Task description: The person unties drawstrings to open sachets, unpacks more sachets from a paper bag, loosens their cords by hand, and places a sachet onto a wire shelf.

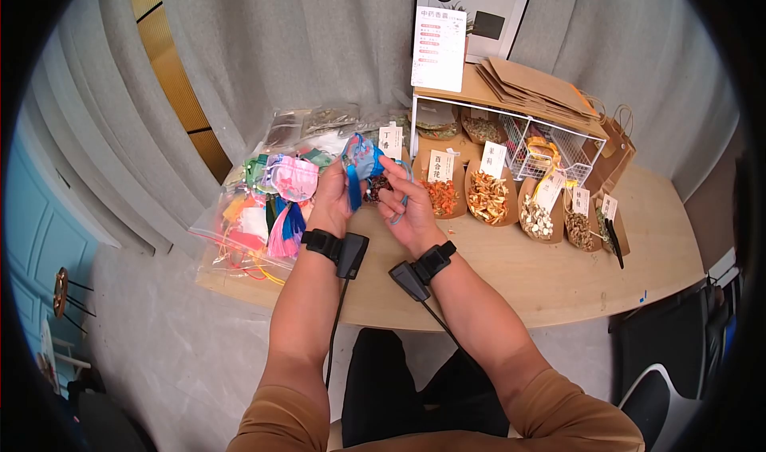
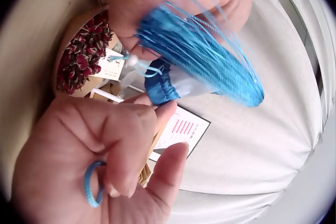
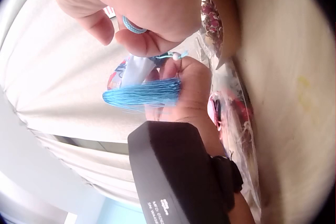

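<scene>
A small blue drawstring pouch (image 1: 365, 157) with a patterned body is held up over the table by my left hand (image 1: 331, 193). Its long blue tassel (image 2: 199, 61) hangs across that hand. At the pouch's gathered neck (image 2: 160, 88) there is a thin light-blue string with a white bead (image 2: 133, 60). My right hand (image 1: 408, 205) has its fingers curled round a light-blue braided cord (image 2: 92, 184), which shows as a loop at the palm. A right fingertip is right at the pouch's neck. Dark red dried flowers (image 2: 84, 53) lie in a container just beyond the hands.
To the left, a clear plastic bag (image 1: 215, 240) holds coloured pouches and tassels. Labelled kraft-paper containers of dried herbs (image 1: 488, 197) line the table's right side. Behind stand a wooden-topped shelf (image 1: 471, 81), a printed sheet (image 1: 439, 49), brown paper bags (image 1: 542, 85) and a white wire basket (image 1: 586, 165).
</scene>
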The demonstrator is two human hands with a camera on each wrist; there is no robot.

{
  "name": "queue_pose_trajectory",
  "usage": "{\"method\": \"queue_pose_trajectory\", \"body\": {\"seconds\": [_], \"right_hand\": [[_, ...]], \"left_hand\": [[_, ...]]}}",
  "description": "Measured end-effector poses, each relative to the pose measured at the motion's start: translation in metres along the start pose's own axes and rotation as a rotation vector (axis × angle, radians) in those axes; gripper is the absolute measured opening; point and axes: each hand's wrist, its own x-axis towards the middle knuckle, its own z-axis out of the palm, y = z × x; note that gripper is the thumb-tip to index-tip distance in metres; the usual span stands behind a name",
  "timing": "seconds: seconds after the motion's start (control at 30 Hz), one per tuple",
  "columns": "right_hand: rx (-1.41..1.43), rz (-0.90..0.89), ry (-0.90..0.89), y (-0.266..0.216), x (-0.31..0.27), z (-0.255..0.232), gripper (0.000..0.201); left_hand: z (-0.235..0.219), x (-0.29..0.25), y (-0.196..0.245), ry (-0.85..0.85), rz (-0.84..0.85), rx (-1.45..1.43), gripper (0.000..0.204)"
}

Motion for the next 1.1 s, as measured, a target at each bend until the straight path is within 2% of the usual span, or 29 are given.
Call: {"method": "queue_pose_trajectory", "body": {"seconds": [0.03, 0.13, 0.27, 0.33, 0.37, 0.43, 0.57, 0.63, 0.67, 0.73, 0.77, 0.83, 0.87, 0.93, 1.07, 1.1], "right_hand": [[-0.011, 0.002, 0.005, -0.001, 0.0, 0.001, 0.036], [-0.018, 0.006, -0.01, 0.0, 0.001, -0.005, 0.038], [-0.002, 0.006, -0.007, 0.001, 0.001, -0.004, 0.04], [-0.014, -0.001, -0.01, 0.0, 0.001, -0.004, 0.04], [-0.024, -0.008, -0.012, 0.0, 0.001, -0.004, 0.039], [-0.023, 0.002, -0.015, 0.001, 0.001, -0.005, 0.039], [-0.033, 0.018, 0.015, 0.0, 0.0, -0.003, 0.035], [-0.036, 0.016, 0.015, -0.001, -0.001, -0.001, 0.034], [-0.038, 0.014, 0.015, -0.001, -0.001, 0.0, 0.034], [-0.041, 0.015, 0.02, -0.001, -0.001, 0.0, 0.034], [-0.044, 0.018, 0.027, -0.001, -0.001, 0.0, 0.035], [-0.04, 0.001, 0.022, -0.001, 0.004, -0.005, 0.035], [-0.033, -0.015, 0.02, -0.001, 0.005, -0.008, 0.036], [-0.026, -0.007, 0.011, -0.001, 0.003, -0.008, 0.037], [0.015, 0.002, -0.004, -0.001, 0.001, -0.004, 0.037], [0.013, 0.002, -0.004, -0.001, 0.001, -0.005, 0.037]], "left_hand": [[0.001, 0.002, -0.003, 0.272, 0.203, 0.118, 0.016], [-0.001, 0.001, -0.001, 0.313, 0.149, 0.12, 0.018], [0.001, 0.002, -0.005, 0.315, 0.115, 0.199, 0.018], [0.024, -0.007, -0.006, 0.313, 0.223, 0.221, 0.02], [0.034, -0.008, -0.007, 0.314, 0.223, 0.222, 0.02], [0.046, -0.01, -0.008, 0.298, 0.072, 0.157, 0.021], [0.036, -0.008, -0.006, 0.319, 0.087, 0.243, 0.019], [0.061, -0.014, -0.008, 0.458, 0.156, 0.258, 0.019], [0.051, -0.015, -0.004, 0.457, 0.157, 0.259, 0.019], [0.024, -0.015, 0.006, 0.086, -0.079, 0.162, 0.018], [0.017, -0.013, 0.005, 0.085, -0.077, 0.162, 0.018], [0.02, -0.009, -0.001, 0.222, 0.105, 0.132, 0.017], [0.021, -0.008, -0.002, 0.221, 0.107, 0.131, 0.017], [0.028, -0.009, -0.001, 0.432, 0.095, 0.136, 0.015], [0.023, -0.009, -0.002, 0.347, 0.051, 0.206, 0.014], [0.024, -0.01, 0.001, 0.327, 0.108, 0.193, 0.014]]}}
